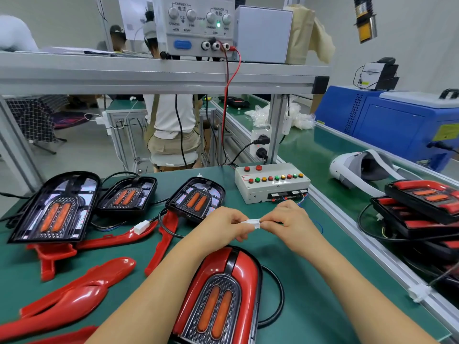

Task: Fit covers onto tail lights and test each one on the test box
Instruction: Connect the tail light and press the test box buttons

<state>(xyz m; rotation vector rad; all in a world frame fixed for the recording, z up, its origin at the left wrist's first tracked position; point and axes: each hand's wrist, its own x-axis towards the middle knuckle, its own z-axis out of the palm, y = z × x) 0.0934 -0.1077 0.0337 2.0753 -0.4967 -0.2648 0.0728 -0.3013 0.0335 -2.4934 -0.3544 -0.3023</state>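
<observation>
A worker at a green bench point(308, 256) joins a tail light's wiring to the tester. The left hand point(227, 223) and right hand point(289, 219) meet at mid-bench, each pinching one end of a white connector point(253, 223), fingers curled tight round it. Whether the two halves are fully mated cannot be told.

The covered light point(219, 294) lies flat on the bench just below the hands, between the forearms, with its red cover seated. Its long axis runs away from the worker, leaning a little right. The rounded end points toward the hands and the test box point(270, 187) beyond, and the square end is nearest the camera. Its black cable point(277, 294) loops out on the right side. The connector lies crosswise, left to right.

By the look of it, this unit is fitted and at the testing step (its orange lenses show no clear glow). Three bare lights point(54, 207) sit face up at left, rounded ends away, and loose covers point(74, 291) lie among and in front of them, so at least three fittings and tests appear to remain. A stack point(424, 202) of covered lights rests on the conveyor at right, apparently finished.
</observation>
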